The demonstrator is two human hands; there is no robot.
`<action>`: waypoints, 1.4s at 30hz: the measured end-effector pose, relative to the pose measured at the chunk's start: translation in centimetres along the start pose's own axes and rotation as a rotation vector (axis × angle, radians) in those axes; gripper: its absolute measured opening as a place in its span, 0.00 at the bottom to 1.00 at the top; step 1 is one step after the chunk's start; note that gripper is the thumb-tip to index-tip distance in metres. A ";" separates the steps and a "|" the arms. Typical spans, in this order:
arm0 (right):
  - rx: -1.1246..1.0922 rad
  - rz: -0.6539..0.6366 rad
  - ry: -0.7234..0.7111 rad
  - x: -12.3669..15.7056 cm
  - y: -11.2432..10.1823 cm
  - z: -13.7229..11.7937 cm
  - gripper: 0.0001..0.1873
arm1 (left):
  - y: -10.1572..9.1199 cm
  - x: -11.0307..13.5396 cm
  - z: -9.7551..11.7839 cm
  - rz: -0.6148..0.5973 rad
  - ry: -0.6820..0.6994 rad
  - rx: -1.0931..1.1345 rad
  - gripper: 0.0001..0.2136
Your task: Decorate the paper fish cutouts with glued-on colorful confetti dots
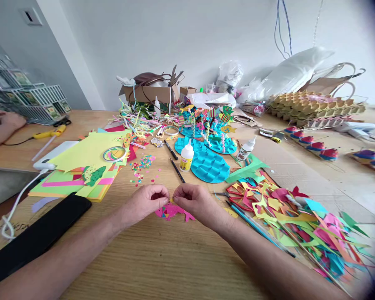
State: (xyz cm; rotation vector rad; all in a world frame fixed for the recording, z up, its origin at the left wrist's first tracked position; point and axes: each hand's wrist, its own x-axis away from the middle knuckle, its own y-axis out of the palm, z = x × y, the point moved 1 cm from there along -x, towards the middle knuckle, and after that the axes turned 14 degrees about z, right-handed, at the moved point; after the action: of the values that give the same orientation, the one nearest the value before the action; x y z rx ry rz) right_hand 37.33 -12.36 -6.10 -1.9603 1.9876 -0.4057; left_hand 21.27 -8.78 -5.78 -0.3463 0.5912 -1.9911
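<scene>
A pink paper cut-out (171,211) with small coloured spots lies flat on the wooden table (162,258), right in front of me. My left hand (145,202) rests on its left edge with the fingers curled and pinched. My right hand (196,201) sits at its upper right, fingers also pinched together, the tips of both hands nearly meeting over a tiny yellowish bit that I cannot make out.
Paper scraps (300,225) pile up at the right. Coloured paper sheets (87,166), a tape roll (114,154) and a black case (34,237) lie left. Beyond stand a glue bottle (186,157), blue discs (209,166), pens and boxes. Another person's hand (3,123) rests far left.
</scene>
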 end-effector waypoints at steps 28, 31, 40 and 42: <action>0.591 -0.097 -0.094 -0.9 1.7 -0.9 0.09 | 0.3 4.1 -3.8 0.221 0.559 -0.471 0.11; 0.591 -0.101 -0.093 -0.9 1.8 -0.8 0.10 | 0.4 4.1 -3.8 0.205 0.552 -0.482 0.12; 0.615 -0.122 -0.075 -0.8 1.7 -0.9 0.10 | 0.3 4.1 -3.7 0.201 0.552 -0.493 0.12; 0.617 -0.126 -0.070 -0.8 1.7 -1.0 0.10 | 0.3 4.1 -3.5 0.199 0.551 -0.507 0.12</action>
State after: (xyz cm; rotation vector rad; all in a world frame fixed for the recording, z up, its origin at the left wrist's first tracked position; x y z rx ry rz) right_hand 35.35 -11.54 -5.84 -1.6674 1.4584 -0.8505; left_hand 17.93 -11.59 -8.98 -0.0255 1.4317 -1.7176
